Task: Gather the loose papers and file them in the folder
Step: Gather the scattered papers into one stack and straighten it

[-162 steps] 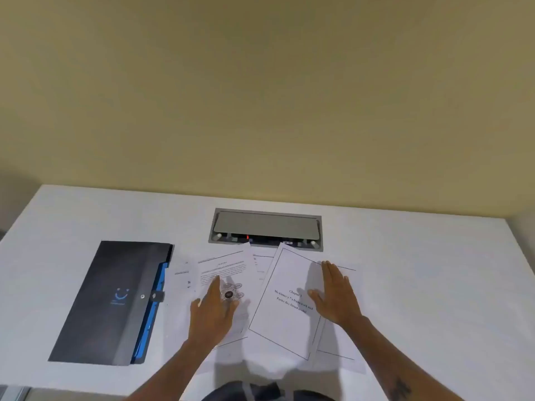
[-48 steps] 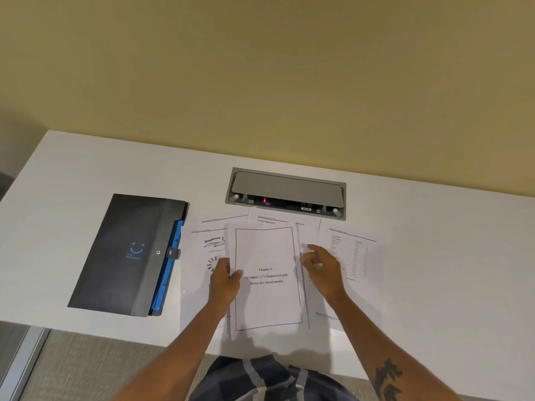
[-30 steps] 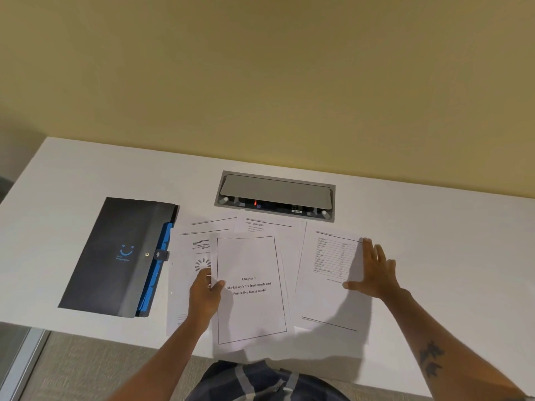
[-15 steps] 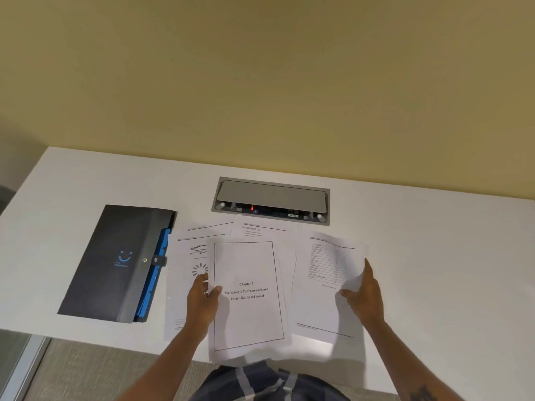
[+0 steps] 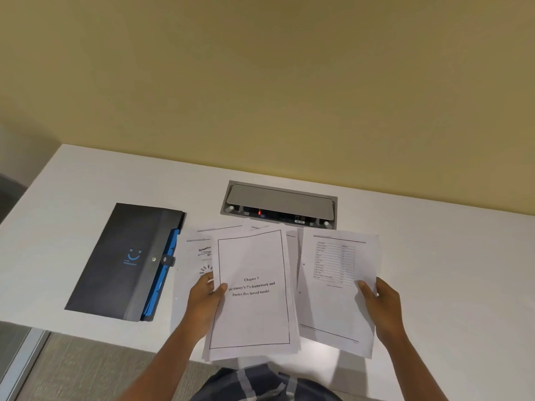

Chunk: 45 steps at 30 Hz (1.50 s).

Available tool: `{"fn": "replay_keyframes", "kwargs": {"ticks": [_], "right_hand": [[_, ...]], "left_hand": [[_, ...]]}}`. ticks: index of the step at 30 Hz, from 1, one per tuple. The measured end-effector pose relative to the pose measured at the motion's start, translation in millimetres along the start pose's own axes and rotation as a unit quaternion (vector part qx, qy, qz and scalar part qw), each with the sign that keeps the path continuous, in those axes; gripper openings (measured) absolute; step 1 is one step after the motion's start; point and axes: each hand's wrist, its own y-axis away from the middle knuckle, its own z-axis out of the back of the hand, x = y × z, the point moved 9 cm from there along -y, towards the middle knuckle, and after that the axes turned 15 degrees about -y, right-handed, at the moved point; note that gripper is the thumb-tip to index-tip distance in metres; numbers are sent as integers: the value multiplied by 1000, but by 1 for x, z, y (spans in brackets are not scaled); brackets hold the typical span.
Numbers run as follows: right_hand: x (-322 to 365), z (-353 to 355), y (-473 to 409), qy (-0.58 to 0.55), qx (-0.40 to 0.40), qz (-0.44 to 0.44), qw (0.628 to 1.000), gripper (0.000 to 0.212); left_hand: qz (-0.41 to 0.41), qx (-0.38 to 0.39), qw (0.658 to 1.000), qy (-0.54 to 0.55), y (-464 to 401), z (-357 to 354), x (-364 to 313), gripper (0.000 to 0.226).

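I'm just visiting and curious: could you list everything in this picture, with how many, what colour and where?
folder: one, dark grey with blue inner edge, closed, left on table.
title page: one, white, centre, atop a small stack.
table sheet: one, white, right of it.
loose papers: several, white, flat beside folder; count unclear.
cable box: one, grey, set into table, behind papers.
table: one, white.
wall: yellowish.
left hand: holds title page stack.
right hand: holds table sheet.

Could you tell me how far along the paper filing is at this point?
Partly gathered. The left hand grips the Chapter 3 sheets; the right hand grips the table sheet. Other loose papers lie on the desk, and the folder is clasped shut, nothing filed.
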Motion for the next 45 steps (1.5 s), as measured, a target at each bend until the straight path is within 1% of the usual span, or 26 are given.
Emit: {"fn": "replay_keyframes", "kwargs": {"ticks": [8, 10, 12, 14, 17, 21, 27, 29, 32, 33, 35, 36, 38, 39, 40, 42, 45], "right_hand": [[34, -28, 21, 1, 28, 27, 999, 12], [36, -39, 26, -7, 46, 22, 999, 11], [37, -57, 35, -16, 81, 11, 997, 13], [33, -78, 45, -28, 121, -6, 992, 14], [21, -107, 57, -44, 175, -43, 983, 19], [4, -136, 70, -33, 232, -86, 968, 27], [-16, -167, 80, -40, 315, -160, 935, 31], [-21, -176, 81, -27, 338, -177, 924, 33], [-25, -185, 81, -18, 346, -194, 918, 33], [-21, -187, 79, -12, 339, -200, 919, 32], [-9, -190, 71, 6, 320, -192, 928, 37], [2, -191, 62, 24, 301, -161, 940, 36], [26, -191, 37, 112, 240, -49, 963, 25], [37, -191, 27, 167, 212, 3, 963, 33], [46, -194, 20, 209, 196, 34, 957, 48], [57, -202, 10, 269, 188, 54, 943, 76], [65, -213, -5, 339, 184, 70, 920, 103]], "left_hand": [[-5, 33, 999, -8, 5, 2, -6, 49], [-3, 38, 999, -12, 6, 1, -7, 46], [-2, 43, 999, -12, 10, 0, -9, 34], [-3, 46, 999, -13, 13, -2, -12, 27], [0, 58, 998, -20, 18, -3, -12, 26], [5, 89, 995, -45, 21, -4, -8, 21], [30, 108, 990, -87, 19, -3, 4, 17], [40, 113, 989, -90, 21, -2, 7, 22], [50, 104, 990, -83, 22, 1, 11, 28], [49, 96, 991, -80, 22, 4, 11, 28], [48, 67, 993, -81, 21, 12, 13, 27], [49, 49, 994, -82, 21, 17, 15, 26], [56, 23, 995, -82, 20, 26, 20, 23], [61, 16, 995, -81, 20, 30, 23, 23], [65, 10, 995, -78, 20, 33, 27, 24], [71, 2, 995, -65, 20, 40, 34, 24], [80, -10, 995, -62, 21, 48, 44, 21]]}}
